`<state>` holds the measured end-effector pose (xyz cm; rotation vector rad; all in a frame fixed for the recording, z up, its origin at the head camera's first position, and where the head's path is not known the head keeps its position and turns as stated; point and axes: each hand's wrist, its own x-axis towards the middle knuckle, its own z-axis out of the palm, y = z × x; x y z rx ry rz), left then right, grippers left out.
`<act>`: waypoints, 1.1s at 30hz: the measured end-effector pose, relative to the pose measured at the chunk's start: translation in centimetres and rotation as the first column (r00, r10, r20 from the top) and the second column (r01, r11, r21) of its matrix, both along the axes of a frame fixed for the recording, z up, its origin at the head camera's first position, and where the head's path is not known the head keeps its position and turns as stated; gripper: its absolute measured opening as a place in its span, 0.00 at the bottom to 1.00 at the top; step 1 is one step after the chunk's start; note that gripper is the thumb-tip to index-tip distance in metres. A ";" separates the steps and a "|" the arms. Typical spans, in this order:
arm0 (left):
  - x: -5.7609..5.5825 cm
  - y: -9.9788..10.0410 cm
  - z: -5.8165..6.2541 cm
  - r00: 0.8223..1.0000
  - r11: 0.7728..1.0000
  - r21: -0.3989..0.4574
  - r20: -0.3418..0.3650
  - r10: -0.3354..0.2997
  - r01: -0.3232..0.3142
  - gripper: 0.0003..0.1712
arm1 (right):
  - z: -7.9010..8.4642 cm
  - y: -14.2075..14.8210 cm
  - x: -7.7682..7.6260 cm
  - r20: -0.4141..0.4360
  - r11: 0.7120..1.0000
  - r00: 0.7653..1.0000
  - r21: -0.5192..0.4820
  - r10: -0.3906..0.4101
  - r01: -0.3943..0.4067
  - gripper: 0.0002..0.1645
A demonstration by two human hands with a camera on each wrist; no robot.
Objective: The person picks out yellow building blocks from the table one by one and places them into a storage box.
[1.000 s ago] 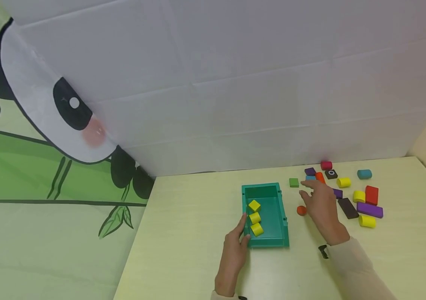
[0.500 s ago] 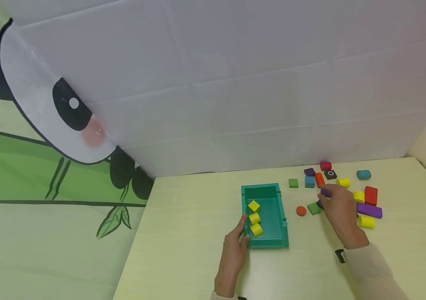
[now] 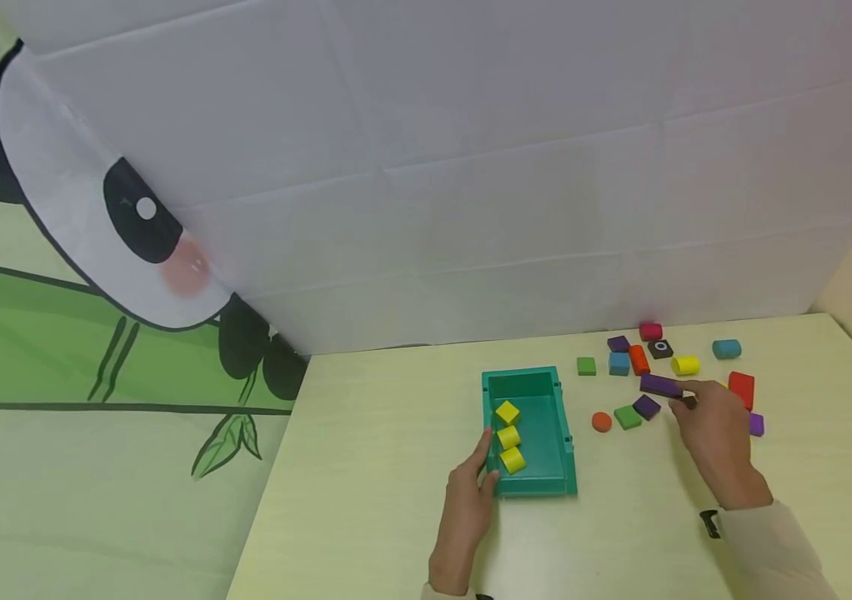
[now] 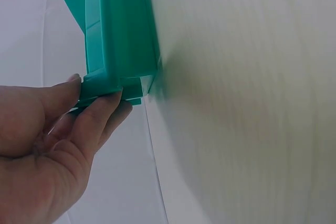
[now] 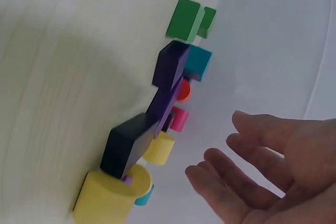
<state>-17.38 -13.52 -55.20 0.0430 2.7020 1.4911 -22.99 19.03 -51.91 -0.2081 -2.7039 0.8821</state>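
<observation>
Now the right hand [image 3: 719, 437] has shifted right, baring the small purple block [image 3: 647, 407]; its fingers are parted around nothing, near the black block [image 5: 128, 142], oblong and flat-sided. Left, the left hand [image 3: 468, 496] pinches the green tray [image 3: 536, 490]; its three yellow blocks [image 3: 508, 437] are unchanged, so nothing was added.

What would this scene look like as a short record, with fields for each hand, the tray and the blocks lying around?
Left hand: grips the edge of the green tray
Right hand: fingers parted, holding nothing, close to a long purple block
Tray contents: three yellow blocks, lined up nearest the left hand
Loose pieces: scattered right of the tray, among them an orange disc, a blue block and a red block
Surface: pale table
</observation>
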 end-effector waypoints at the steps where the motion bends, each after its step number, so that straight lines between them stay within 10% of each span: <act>1: 0.0 0.0 0.0 1.000 1.000 0.001 -0.005 -0.002 0.002 0.39 | 0.0 0.3 0.1 0.007 1.000 1.000 0.011 -0.006 0.006 0.17; 33: 0.0 -0.2 -0.2 0.999 1.000 0.012 -0.034 -0.021 0.021 0.38 | -1.9 4.5 3.1 0.169 0.996 0.985 0.086 -0.035 0.021 0.20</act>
